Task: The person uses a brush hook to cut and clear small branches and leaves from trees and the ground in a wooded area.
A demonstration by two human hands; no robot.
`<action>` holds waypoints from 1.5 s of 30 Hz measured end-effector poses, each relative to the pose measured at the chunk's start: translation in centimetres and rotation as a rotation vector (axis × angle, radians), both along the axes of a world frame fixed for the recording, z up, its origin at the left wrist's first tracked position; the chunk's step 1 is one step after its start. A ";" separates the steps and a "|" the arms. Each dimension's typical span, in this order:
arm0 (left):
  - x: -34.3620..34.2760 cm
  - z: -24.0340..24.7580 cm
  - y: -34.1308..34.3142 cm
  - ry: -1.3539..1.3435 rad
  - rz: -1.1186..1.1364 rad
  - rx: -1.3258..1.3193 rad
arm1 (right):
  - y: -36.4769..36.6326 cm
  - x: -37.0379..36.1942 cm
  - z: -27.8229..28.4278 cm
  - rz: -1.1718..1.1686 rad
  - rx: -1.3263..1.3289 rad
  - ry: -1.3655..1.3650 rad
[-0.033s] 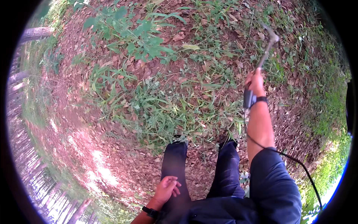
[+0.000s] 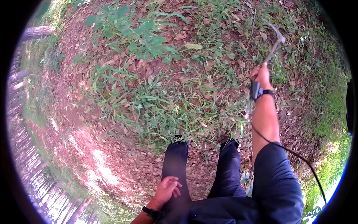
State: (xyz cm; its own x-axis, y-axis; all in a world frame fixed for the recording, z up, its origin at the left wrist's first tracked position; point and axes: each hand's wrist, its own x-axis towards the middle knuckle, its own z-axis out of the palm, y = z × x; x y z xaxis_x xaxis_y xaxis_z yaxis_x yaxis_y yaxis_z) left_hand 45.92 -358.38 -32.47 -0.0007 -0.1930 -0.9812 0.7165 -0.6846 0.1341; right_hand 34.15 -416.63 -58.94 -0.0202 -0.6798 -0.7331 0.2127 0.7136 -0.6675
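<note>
Dry leaves and low weeds cover the ground [image 2: 112, 149] around us, and that litter could hide a root or stone able to knock a blade aside. Nearest, our left hand [image 2: 167, 191] hangs over the left leg [image 2: 175, 160], its fingers loosely curled and grasping nothing that we can see. Were it to dip into the weeds during a stroke, it could be cut. Just ahead of our legs grows a patch of grass [image 2: 160, 110]; a stroke pulled too far back through it could reach our feet, which we barely make out. A black cable [image 2: 298, 154] runs from a small box [image 2: 256, 90] on our right wrist past the sleeve; if it catches, it could jerk the arm off line. Farther out, our right hand [image 2: 262, 74] clenches its fingers around the handle of a sickle [image 2: 275, 47], which reaches forward and right, well apart from the left hand. A loose grip could let it twist. Beyond, at far left, lies a trunk [image 2: 36, 33].
</note>
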 end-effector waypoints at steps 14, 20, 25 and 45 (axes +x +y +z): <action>2.0 0.6 -0.1 0.006 -0.020 -0.051 | 41.2 14.3 5.5 1.369 0.357 -0.032; 1.9 0.5 1.0 0.027 0.003 -0.069 | 42.4 9.2 7.8 1.591 0.058 0.132; 2.2 0.5 2.2 0.012 0.023 -0.107 | 27.8 9.3 4.0 0.887 0.110 0.320; 5.2 0.1 3.2 0.005 0.034 -0.106 | 47.8 22.8 9.4 1.527 0.357 -0.037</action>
